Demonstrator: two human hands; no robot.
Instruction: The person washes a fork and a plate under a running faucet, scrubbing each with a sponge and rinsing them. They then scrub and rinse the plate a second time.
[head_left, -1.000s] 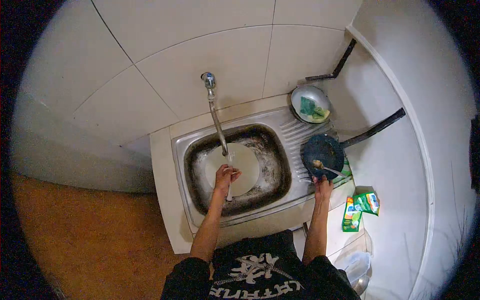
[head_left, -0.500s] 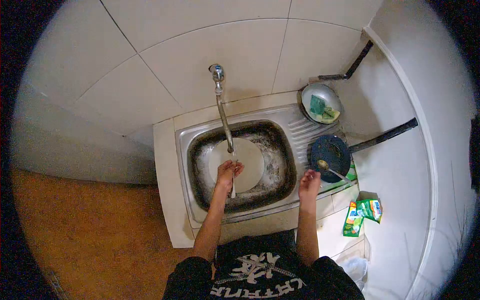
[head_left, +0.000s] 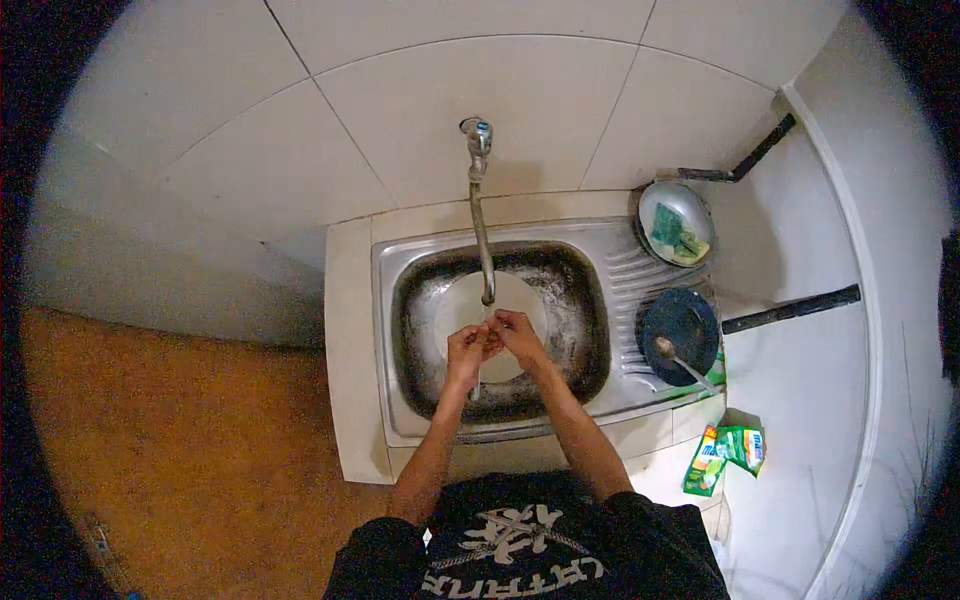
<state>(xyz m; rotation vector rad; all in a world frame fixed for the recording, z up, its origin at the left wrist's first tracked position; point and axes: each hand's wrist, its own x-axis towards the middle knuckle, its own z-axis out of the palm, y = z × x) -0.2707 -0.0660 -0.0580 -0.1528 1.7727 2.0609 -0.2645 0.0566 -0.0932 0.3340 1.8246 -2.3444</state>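
Note:
My left hand (head_left: 466,352) is closed around a slim, pale utensil (head_left: 476,388), whose end sticks out below the palm. Its head is hidden by my fingers, so its kind cannot be told. Close against it, my right hand (head_left: 517,335) has its fingers pinched together at the utensil's upper part. Both hands are just below the spout of the faucet (head_left: 481,240). Under them a round white plate (head_left: 455,312) lies in the steel sink (head_left: 580,345).
On the drainboard (head_left: 628,268) at right stand a dark frying pan (head_left: 680,318) with a spoon (head_left: 678,355) in it and a metal bowl (head_left: 690,203) holding a green sponge (head_left: 667,224). Green packets (head_left: 705,468) lie at the counter's right front.
My right hand has moved left from beside the frying pan to meet my left hand under the faucet. The left hand still grips the utensil. The view has shifted slightly.

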